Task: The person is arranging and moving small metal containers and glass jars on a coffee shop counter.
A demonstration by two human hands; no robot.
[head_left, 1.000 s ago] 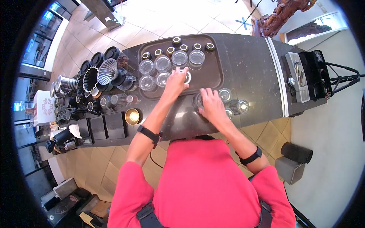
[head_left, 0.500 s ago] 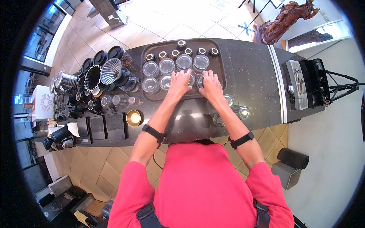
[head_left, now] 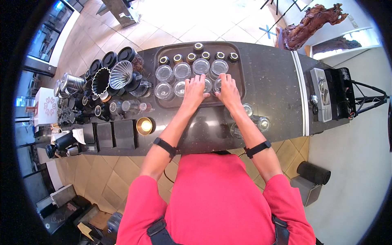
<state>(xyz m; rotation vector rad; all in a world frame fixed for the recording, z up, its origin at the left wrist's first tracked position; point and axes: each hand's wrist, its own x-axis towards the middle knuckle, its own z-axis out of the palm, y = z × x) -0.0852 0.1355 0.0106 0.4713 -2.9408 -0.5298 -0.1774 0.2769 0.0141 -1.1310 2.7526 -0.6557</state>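
On the brown tray [head_left: 241, 61], upturned clear glasses stand in two rows. My left hand [head_left: 195, 90] curls over the near row, its fingers closed round a glass [head_left: 208, 85]. Beside it, my right hand [head_left: 229, 93] grips the rightmost glass of that row [head_left: 217, 85], which it partly covers. To the left, another upturned glass [head_left: 164, 90] sits at the row's end. Behind them is the far row, including a glass [head_left: 201, 66] in its middle. Several small dark-lidded jars [head_left: 191, 57] line the tray's back.
Near my right forearm, a few clear glasses [head_left: 261, 122] are on the dark counter [head_left: 277, 90]. Left of the tray are a ribbed dripper [head_left: 121, 75], lidded canisters and flat black scales [head_left: 124, 134]. A gold bowl [head_left: 144, 126] sits near the counter's front edge.
The view has shifted slightly, so the counter and tray appear a little further right. Both hands stay at the same two glasses, with no clear movement of either.
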